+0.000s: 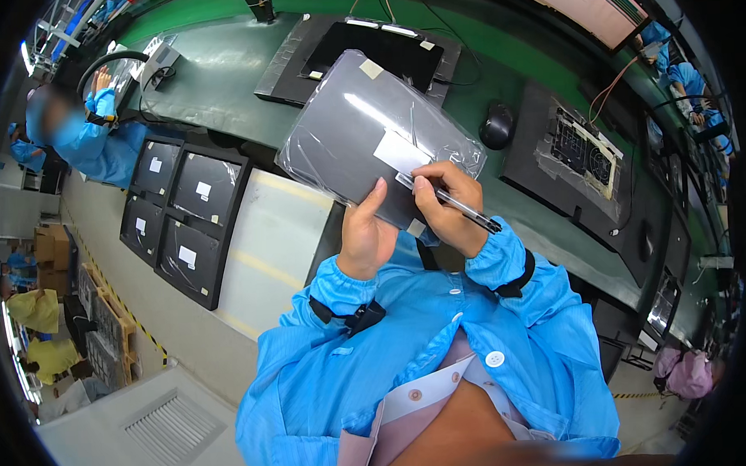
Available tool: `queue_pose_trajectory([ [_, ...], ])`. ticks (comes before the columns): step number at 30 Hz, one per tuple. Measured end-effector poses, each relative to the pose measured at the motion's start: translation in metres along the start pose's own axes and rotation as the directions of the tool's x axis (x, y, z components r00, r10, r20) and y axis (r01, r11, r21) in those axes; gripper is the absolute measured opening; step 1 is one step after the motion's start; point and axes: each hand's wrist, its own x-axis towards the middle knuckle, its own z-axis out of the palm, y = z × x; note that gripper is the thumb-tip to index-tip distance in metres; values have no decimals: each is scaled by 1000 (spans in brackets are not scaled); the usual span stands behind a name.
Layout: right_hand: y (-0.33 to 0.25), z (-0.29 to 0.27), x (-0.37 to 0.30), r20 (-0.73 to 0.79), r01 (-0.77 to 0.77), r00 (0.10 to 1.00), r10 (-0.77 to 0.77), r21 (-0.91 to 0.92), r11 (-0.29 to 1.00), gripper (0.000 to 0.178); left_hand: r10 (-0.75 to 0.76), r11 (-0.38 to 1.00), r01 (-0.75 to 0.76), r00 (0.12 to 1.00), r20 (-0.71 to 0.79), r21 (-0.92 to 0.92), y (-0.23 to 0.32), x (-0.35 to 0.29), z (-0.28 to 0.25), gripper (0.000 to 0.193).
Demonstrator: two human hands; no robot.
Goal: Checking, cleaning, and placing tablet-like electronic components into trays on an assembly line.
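By green bench (pixel 208 99); left hand (pixel 365 243) clasping film-wrapped dark panel (pixel 334 144); right hand (pixel 453 219) pinching pen (pixel 472 213) near white label (pixel 396 152)

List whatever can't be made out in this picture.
All in the head view:
Left hand: fingers hidden beneath the wrapped grey panel.
Panel's underside: faces away from the camera.
Pen in the right hand: contact between its tip and the panel is too small to tell.
Dark screen: lower part covered by the panel.
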Motion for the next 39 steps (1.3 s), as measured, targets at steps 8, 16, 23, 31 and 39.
queue_pose_trajectory([
  [8, -2, -5, 0, -19, 34, 999, -36, -86, 996, 12, 16, 993, -19, 999, 27, 114, -13, 3, 1, 38],
  [16, 6, -22, 1, 166, -157, 977, 132, 146, 977, 15, 24, 996, -24, 1000, -3, 88, -17, 2, 2, 38],
  [23, 72, -48, 13, 123, -224, 955, 270, -297, 928, 37, 154, 984, -134, 971, -185, 117, 28, -7, -27, 42],
  [31, 62, -71, 3, -23, -139, 990, 137, -207, 968, 60, 43, 993, -29, 991, -124, 110, 17, 11, -50, 49],
  [39, 57, -356, -158, -929, -355, 337, -151, -274, 894, 39, -192, 975, 200, 978, -83, 101, -34, 37, -38, 45],
])
